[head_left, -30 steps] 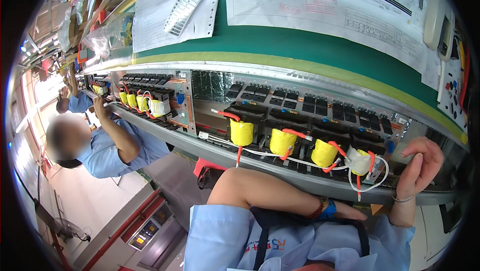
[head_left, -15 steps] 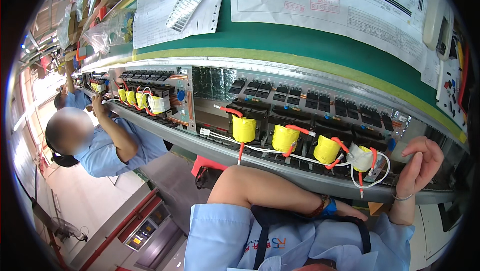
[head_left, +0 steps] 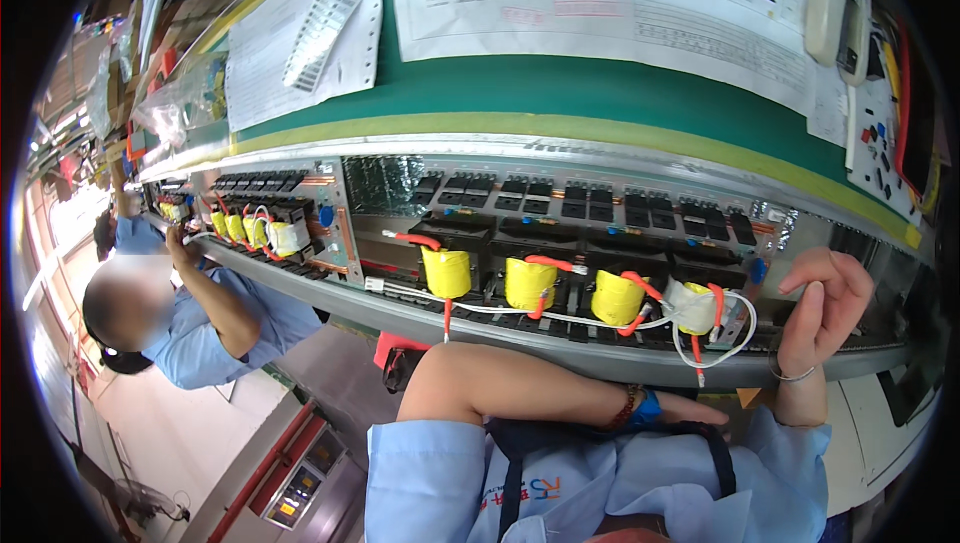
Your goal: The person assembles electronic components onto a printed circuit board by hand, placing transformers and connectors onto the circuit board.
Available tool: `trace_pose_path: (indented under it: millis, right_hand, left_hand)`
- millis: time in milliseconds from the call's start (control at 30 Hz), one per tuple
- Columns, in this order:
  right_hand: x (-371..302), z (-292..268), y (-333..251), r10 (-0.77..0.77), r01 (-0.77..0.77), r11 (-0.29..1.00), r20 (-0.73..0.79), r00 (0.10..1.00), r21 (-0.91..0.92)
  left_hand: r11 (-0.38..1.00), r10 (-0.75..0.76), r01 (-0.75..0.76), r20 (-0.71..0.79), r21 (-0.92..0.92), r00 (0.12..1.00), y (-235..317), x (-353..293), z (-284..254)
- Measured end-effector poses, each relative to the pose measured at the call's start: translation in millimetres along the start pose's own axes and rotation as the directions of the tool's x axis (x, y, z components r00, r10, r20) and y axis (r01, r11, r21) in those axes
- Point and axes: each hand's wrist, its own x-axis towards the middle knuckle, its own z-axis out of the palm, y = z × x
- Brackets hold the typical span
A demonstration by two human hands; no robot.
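Observation:
My right hand (head_left: 826, 305) is raised at the right end of the metal tray (head_left: 340, 243), fingers loosely curled and apart, holding nothing. It is just right of a white-taped coil (head_left: 690, 306) with orange and white wires. Three yellow-taped coils (head_left: 447, 273) (head_left: 530, 283) (head_left: 617, 297) stand in a row left of that one. My left forearm lies across my body below the conveyor rail (head_left: 500, 328). My left hand (head_left: 692, 410) rests flat, with a blue strap and bead bracelet at the wrist, partly hidden by the rail.
A green board (head_left: 560, 93) with pinned paper sheets rises behind the line. At the left, a co-worker (head_left: 190, 328) in a blue shirt reaches to another tray with yellow coils (head_left: 245, 228). A red-edged cabinet (head_left: 300, 473) stands on the floor below.
The view has shifted slightly. My right hand sits a little higher beside the white coil. My left arm and the co-worker stay about where they were.

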Motion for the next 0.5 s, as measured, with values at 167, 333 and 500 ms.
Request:
trace_pose_path:
  millis: [167,333,500]
  right_hand:
    - [-1,3,1,0.006,-0.008,0.998,0.035,0.999,0.07]
    - [0,2,3,-0.032,0.026,0.993,0.045,0.999,0.118]
    - [2,-2,3,-0.024,0.014,0.99,0.072,0.997,0.14]
  left_hand:
    - [0.905,0.108,-0.2,0.252,0.375,0.962,-2,3,-26]
    - [0.809,-0.008,0.134,0.217,-0.573,0.976,1,-12,-5]
    - [0.053,-0.195,0.114,0.102,-0.992,0.976,14,-30,37]
